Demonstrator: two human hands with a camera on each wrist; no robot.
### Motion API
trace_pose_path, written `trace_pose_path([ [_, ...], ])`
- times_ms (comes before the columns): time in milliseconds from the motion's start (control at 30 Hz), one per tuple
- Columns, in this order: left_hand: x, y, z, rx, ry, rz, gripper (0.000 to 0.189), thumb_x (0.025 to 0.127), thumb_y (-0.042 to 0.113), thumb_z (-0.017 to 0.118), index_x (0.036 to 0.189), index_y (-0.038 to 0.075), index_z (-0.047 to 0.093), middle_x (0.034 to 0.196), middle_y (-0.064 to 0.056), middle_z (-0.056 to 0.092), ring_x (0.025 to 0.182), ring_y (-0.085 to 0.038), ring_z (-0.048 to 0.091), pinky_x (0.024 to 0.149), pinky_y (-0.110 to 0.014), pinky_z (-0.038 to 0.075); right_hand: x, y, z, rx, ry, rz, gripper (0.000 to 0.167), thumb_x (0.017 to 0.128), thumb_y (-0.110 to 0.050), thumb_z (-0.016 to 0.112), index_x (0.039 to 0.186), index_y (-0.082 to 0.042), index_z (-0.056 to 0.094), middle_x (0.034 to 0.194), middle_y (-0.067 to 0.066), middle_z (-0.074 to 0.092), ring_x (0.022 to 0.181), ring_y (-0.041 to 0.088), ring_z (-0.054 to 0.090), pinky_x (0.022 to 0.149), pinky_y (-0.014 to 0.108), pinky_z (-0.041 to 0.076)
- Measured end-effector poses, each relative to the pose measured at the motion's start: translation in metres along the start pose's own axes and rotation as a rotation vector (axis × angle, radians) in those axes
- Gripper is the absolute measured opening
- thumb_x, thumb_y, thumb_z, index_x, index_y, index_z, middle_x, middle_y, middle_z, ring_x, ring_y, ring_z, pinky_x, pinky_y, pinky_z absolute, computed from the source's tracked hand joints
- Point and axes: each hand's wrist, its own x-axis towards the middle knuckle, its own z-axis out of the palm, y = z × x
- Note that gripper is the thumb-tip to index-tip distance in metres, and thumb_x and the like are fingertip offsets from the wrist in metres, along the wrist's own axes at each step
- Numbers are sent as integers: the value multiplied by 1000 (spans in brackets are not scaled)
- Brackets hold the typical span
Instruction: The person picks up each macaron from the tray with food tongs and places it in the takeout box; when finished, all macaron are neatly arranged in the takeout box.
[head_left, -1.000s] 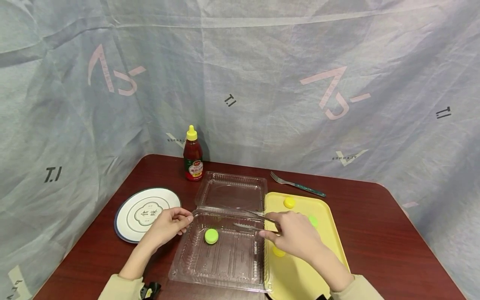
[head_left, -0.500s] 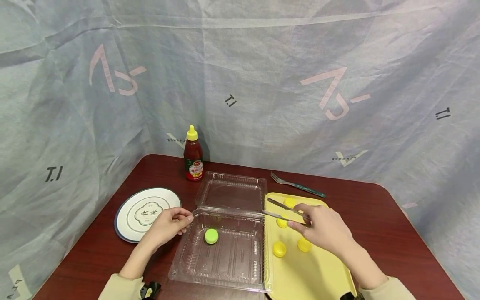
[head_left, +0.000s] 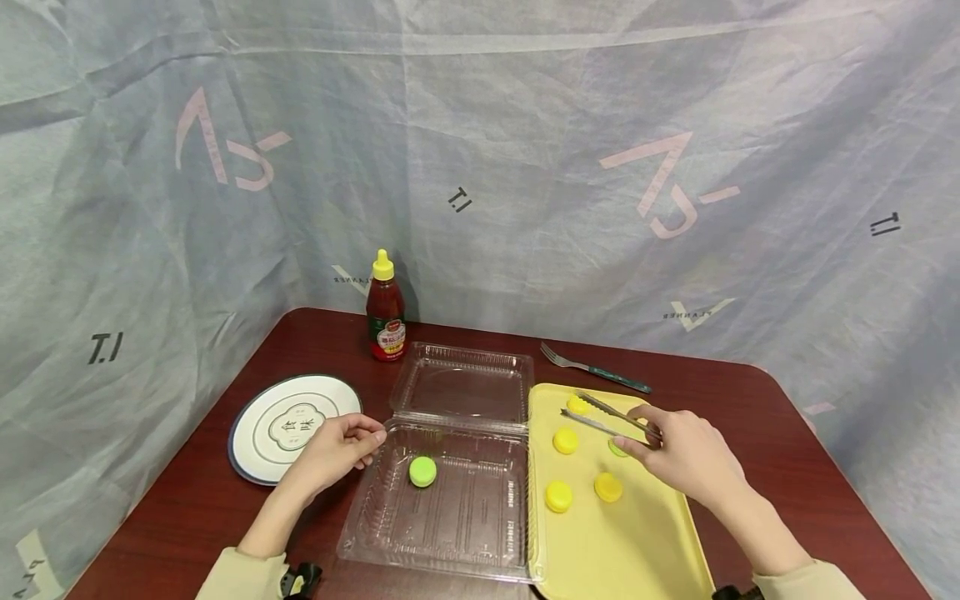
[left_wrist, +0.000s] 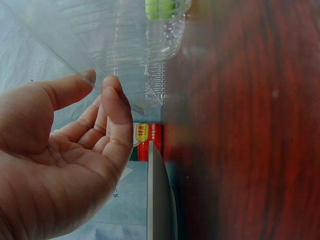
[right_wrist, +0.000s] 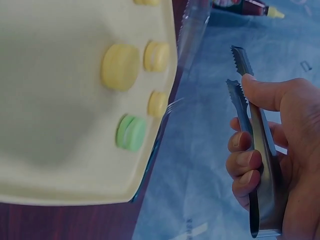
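My left hand (head_left: 337,454) pinches the left rim of a clear plastic clamshell container (head_left: 442,533) between thumb and forefinger. A green macaron (head_left: 423,472) lies inside its base, and its lid lies folded back. My right hand (head_left: 693,460) grips metal tongs (right_wrist: 270,195), fingers wrapped round them. Nothing sits between the tongs' toothed tips, which are apart above the yellow tray (head_left: 600,558). On that tray lie several yellow macarons, among them a front one (head_left: 558,497), and one green macaron (right_wrist: 131,133), partly hidden by my right hand in the head view.
A white plate (head_left: 258,429) with a blue rim lies left of the container. Behind stand a red sauce bottle (head_left: 386,325) with a yellow cap and, to the right, a fork (head_left: 600,374). Grey cloth (head_left: 495,250) hangs behind the dark red table (head_left: 780,467).
My right hand has moved right with the tongs, from over the container to over the tray. The left hand stays on the container's rim, and the green macaron inside has not moved.
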Motion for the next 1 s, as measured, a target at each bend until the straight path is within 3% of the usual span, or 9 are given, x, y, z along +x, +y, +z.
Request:
trace_pose_path([
  [200, 0, -1, 1, -1, -2, 0, 15, 95, 6, 64, 103, -7, 65, 78, -8, 63, 69, -18, 60, 61, -28, 55, -8, 22, 3, -6, 13, 21, 46, 86, -53, 73, 109, -13, 71, 60, -11, 45, 52, 10, 40, 48, 29, 32],
  [367, 0, -1, 1, 3, -1, -3, 15, 96, 6, 64, 104, -7, 65, 78, -8, 63, 69, -19, 60, 61, -29, 55, -15, 40, 7, -28, 15, 23, 32, 87, -52, 73, 84, -22, 61, 58, -11, 35, 53, 8, 32, 48, 27, 24],
  [467, 0, -1, 0, 5, 1, -2, 15, 96, 6, 64, 104, -7, 65, 78, -8, 63, 69, -19, 60, 61, -29, 55, -18, 50, 10, -38, 10, 37, 35, 86, -51, 74, 76, -25, 52, 57, -12, 33, 53, 8, 31, 48, 27, 23],
  [767, 0, 0, 0, 11, 4, 0, 15, 96, 6, 64, 104, -6, 65, 78, -7, 62, 69, -19, 60, 61, -28, 54, -28, 67, 18, -36, -23, 77, 29, 85, -45, 77, 95, -19, 67, 59, -8, 38, 54, 10, 33, 49, 29, 25],
  [1000, 0, -2, -1, 7, 4, 6, 15, 95, 6, 64, 103, -7, 65, 78, -7, 62, 69, -19, 60, 61, -28, 54, -31, 72, 23, -36, -36, 92, 32, 84, -44, 78, 99, -17, 70, 58, -8, 38, 54, 12, 32, 48, 30, 25],
])
